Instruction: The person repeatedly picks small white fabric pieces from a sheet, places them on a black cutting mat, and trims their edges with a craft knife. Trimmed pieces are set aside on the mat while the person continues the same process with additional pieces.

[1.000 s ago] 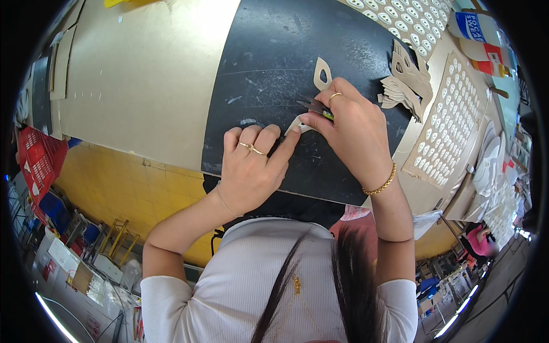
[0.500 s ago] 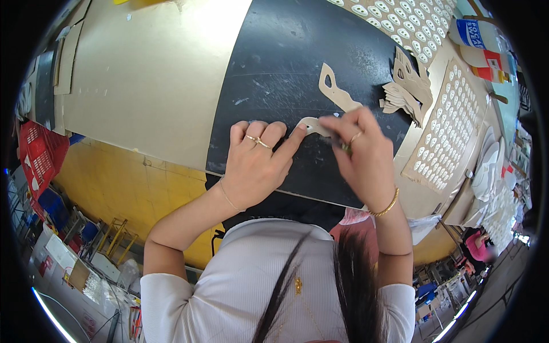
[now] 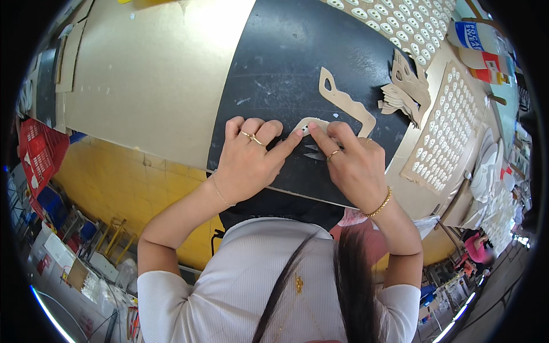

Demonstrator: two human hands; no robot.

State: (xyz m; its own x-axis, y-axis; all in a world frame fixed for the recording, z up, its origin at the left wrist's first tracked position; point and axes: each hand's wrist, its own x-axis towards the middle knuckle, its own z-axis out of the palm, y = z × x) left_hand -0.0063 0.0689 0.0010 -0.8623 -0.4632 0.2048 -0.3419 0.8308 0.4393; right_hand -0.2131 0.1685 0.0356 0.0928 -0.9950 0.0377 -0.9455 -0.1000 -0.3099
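Fingers (image 3: 312,127) of both hands on one curved beige piece (image 3: 322,123), with pointed blades (image 3: 314,156) close by.
The left hand (image 3: 246,153) sets its index tip at the piece's left part, the right hand (image 3: 357,168) just beside it, a dark-spotted white patch (image 3: 305,130) between them; thumbs are hidden, so I cannot tell whether either hand pinches. Even pressure from both sides should steady the piece over the black mat (image 3: 269,74); the blades, jutting from beneath the right hand, are best angled clear of the fingers.
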